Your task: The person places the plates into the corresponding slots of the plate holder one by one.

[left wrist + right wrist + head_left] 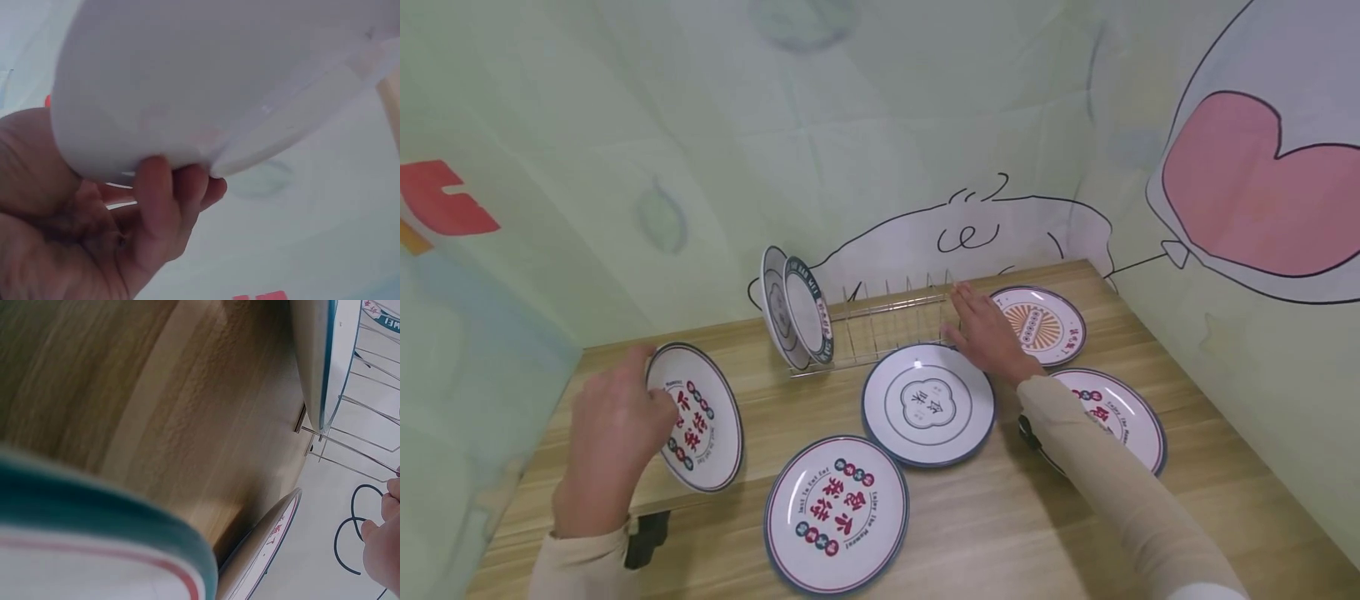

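Observation:
In the head view my left hand [617,425] grips a white plate [700,417] with red characters by its left edge, tilted up above the table's left side. The left wrist view shows the plate's pale underside [187,75] and the curled fingers [155,206] at its rim. My right hand [992,333] is at the right end of a wire dish rack [887,321], fingers fairly straight and thumb apart; it seems to touch the end wires. Two plates stand in the rack's left slots, one with a dark green patterned rim [808,308], the other grey-patterned [775,312].
A flower-outline plate [887,425] lies before the rack, and a red-lettered plate [835,517] nearer the front. At right lie an orange sunburst plate [1052,321] and another red-lettered plate [1138,417], partly under my right forearm. Printed cloth walls [865,125] border the wooden table [985,533].

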A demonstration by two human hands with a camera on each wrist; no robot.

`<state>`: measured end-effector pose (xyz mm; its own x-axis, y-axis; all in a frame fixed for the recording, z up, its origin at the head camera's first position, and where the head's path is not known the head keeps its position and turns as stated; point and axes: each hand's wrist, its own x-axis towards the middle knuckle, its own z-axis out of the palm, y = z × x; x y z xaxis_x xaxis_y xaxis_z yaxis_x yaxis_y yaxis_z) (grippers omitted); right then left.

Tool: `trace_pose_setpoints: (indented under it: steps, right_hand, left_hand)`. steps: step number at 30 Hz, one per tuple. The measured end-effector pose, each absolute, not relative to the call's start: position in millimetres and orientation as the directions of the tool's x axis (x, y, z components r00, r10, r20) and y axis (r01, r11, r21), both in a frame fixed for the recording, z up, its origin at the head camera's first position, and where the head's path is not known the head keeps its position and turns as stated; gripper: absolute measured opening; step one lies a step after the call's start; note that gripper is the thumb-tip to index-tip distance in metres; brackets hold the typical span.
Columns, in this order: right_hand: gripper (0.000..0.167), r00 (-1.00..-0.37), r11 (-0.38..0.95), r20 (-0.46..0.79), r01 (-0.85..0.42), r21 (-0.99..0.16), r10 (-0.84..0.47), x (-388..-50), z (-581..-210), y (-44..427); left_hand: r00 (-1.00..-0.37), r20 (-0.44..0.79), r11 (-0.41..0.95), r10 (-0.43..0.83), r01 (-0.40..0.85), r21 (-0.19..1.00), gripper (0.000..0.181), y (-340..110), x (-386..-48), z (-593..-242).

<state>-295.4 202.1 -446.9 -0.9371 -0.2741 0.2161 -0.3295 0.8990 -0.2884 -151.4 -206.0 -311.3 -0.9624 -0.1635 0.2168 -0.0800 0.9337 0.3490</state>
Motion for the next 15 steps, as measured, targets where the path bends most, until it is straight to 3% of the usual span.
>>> trace_pose_setpoints:
  steps: [15]
  right_hand:
    - [0.066, -0.941, 0.905, 0.204, -0.320, -0.281, -0.270, -295.7, -446.1, 201.3]
  left_hand:
    - [-0.941, 0.327, 0.950, -0.085, 0.023, 0.313, 0.057, -178.0, -127.9, -290.9]
